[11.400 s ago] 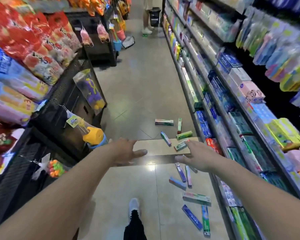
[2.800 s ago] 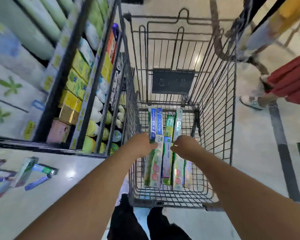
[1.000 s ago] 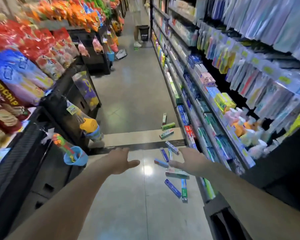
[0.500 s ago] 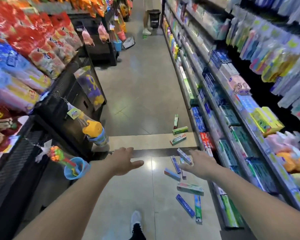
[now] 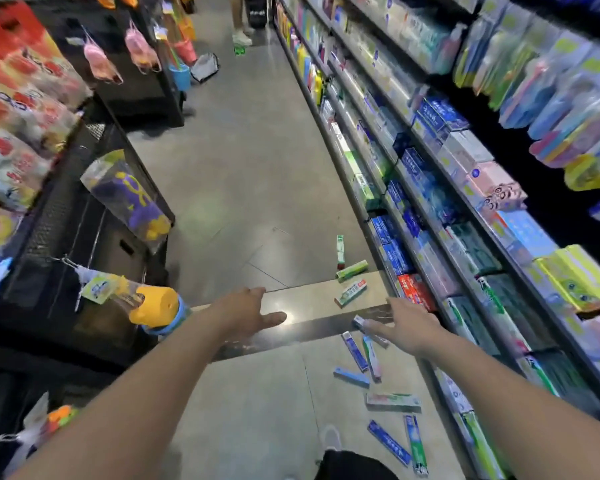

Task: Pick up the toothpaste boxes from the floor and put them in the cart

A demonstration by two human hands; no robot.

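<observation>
Many toothpaste boxes (image 5: 355,351) were still scattered on the floor (image 5: 250,188), close to its right edge under the shelves (image 5: 430,216). Both hands were held out over the floor with nothing in them. The left hand (image 5: 246,311) was spread flat, and the right hand (image 5: 407,325) was stretched open too. No cart was seen, so much work was judged to be left.

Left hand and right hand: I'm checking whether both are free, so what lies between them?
In the head view, only bare floor with a dark strip shows between the left hand and the right hand; both are open and hold nothing.
</observation>
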